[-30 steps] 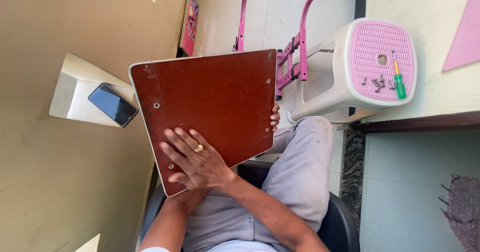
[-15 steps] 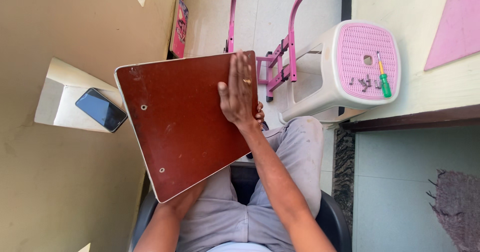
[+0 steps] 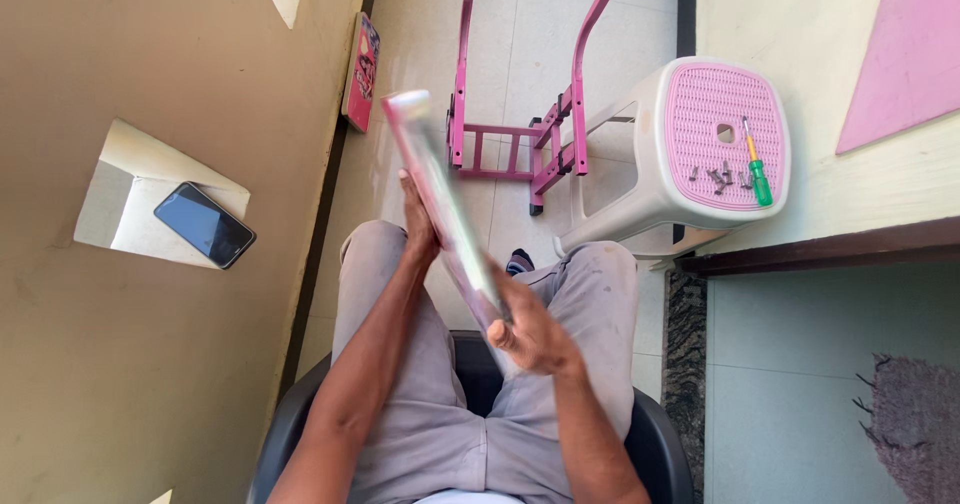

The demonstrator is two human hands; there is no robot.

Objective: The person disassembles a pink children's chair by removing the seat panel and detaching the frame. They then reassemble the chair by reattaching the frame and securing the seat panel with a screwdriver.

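We are seated on a dark chair (image 3: pixel 300 419) at 6 o'clock, grey trousers (image 3: pixel 585 294) filling the lower middle of the view. Our right hand (image 3: pixel 532 332) is clamped around the near lower edge of a flat board (image 3: pixel 440 204), fingers wrapped about it. Our left hand (image 3: pixel 418 226) presses against the board's left face, toward 11 o'clock from the right hand; its palm is flat to the board, but how the fingers close is hidden from us. The board stands on edge above our lap, seen edge-on and blurred, running from the right hand up toward 11 o'clock.

At 9 o'clock a black phone (image 3: pixel 204 225) lies in a recess of the tan surface on our left. Toward 12 o'clock a pink metal frame (image 3: pixel 560 134) rests on the tiled floor (image 3: pixel 520 14), with a pink flat item (image 3: pixel 361 72) propped near the wall at 11 o'clock. At 2 o'clock stands a white stool with pink seat (image 3: pixel 690 114), just beside the frame. On the seat lie a green-handled screwdriver (image 3: pixel 757 169) and a few small screws (image 3: pixel 718 176) close beside it.
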